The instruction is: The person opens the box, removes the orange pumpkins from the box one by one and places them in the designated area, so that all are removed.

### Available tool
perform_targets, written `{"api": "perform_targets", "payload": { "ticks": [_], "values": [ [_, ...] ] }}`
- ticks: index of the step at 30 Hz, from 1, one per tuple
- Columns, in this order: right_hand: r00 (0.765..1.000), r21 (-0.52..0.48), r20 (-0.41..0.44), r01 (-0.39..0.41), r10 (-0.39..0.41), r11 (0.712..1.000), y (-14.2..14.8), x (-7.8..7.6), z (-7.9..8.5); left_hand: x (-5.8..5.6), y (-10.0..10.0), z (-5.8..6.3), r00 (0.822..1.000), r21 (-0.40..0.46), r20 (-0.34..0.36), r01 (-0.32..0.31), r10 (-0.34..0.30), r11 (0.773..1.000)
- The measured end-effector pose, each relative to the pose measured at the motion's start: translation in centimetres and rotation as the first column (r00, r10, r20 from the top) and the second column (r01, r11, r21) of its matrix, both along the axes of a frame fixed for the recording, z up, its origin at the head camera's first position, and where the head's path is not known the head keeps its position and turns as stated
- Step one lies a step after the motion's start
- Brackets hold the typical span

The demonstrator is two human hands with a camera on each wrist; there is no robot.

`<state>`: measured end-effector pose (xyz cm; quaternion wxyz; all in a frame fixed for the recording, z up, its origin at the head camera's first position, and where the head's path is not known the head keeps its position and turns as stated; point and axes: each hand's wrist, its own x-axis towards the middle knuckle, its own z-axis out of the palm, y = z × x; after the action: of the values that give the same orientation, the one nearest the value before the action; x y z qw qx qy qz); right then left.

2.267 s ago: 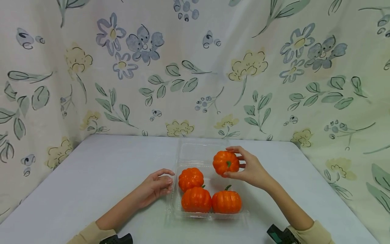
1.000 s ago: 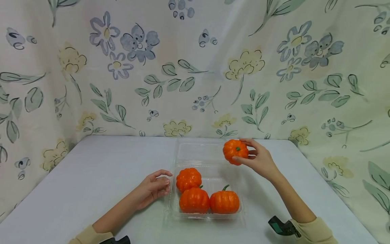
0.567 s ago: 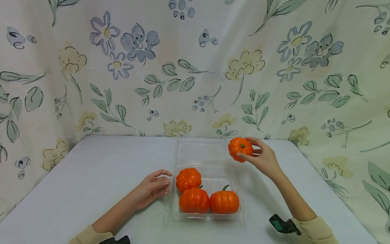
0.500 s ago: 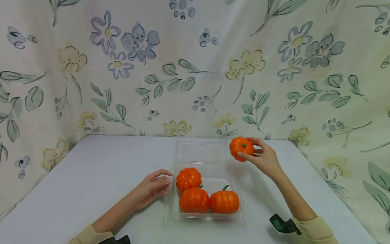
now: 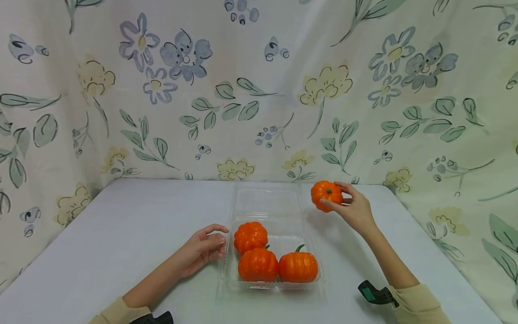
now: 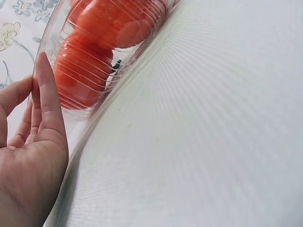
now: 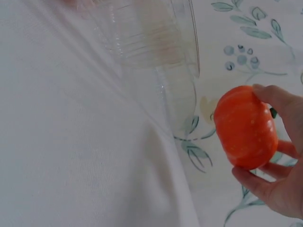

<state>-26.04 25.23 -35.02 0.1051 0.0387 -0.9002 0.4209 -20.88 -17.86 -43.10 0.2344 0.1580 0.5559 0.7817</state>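
the right hand (image 5: 356,211) holds one orange pumpkin (image 5: 325,196) up off the table (image 5: 162,202), just past the right edge of the open lid (image 5: 265,201). thumb and fingers close round its sides with the stem turned toward the person, probably because the ribbed, rounded body gives a steadier hold than the short stem would. the left hand (image 5: 205,247) has loosely bent fingers touching the left edge of the clear box (image 5: 289,235), holding no pumpkin; that looks like a light brace, sensible if the thin plastic tends to slide. the back-left pumpkin (image 5: 250,237), front-left pumpkin (image 5: 258,265) and front-right pumpkin (image 5: 298,267) sit in the box, close enough that they likely keep one another from rolling.

the far side of the lifted pumpkin is out of sight, and part of the right hand's grip is hidden behind it. a small stem shows between the two left pumpkins, but i can't tell which one it belongs to. the box's see-through edges fade against the white table. in the left wrist view the pumpkins are cut off at the top; in the right wrist view the plastic is blurred.
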Motion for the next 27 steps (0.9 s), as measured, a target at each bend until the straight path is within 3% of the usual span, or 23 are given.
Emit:
{"api": "perform_targets", "payload": {
  "ticks": [8,27],
  "values": [
    [0.999,-0.01,0.021,0.025,-0.025,1.0,0.4,-0.4,-0.7,0.1,-0.1,-0.1,1.0,0.011,-0.01,0.007,-0.007,1.0],
    [0.997,0.062,0.064,0.042,-0.046,0.997,1.6,-2.1,-4.4,0.1,0.0,0.1,1.0,0.0,-0.01,0.001,-0.001,1.0]
  ]
}}
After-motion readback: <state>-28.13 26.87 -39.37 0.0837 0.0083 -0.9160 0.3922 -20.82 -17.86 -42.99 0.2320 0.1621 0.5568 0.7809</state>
